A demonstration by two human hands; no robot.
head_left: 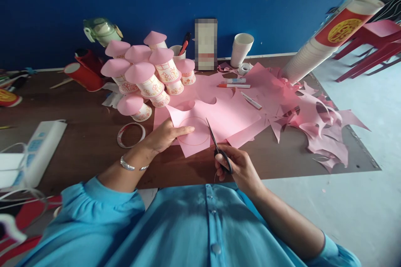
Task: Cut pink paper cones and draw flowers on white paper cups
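Note:
My left hand (171,133) pinches a piece of pink paper (200,131) with a circle drawn on it, thumb on top. In my right hand (239,164) is a pair of scissors (216,139), fingers in the dark handles. The blades point up and away from me, at the paper beside the right side of the drawn circle. Under and behind this piece lie more pink sheets (244,112). Several paper cups with pink cone roofs and drawn flowers, such as this cup house (147,81), stand stacked beyond my left hand.
Pink paper scraps (326,129) lie at the table's right. Markers (233,86) rest on the sheets. A tall cup stack (326,46) leans at the right rear; a tape roll (130,135) and power strip (46,150) lie left. A phone-like screen (206,46) stands against the blue wall.

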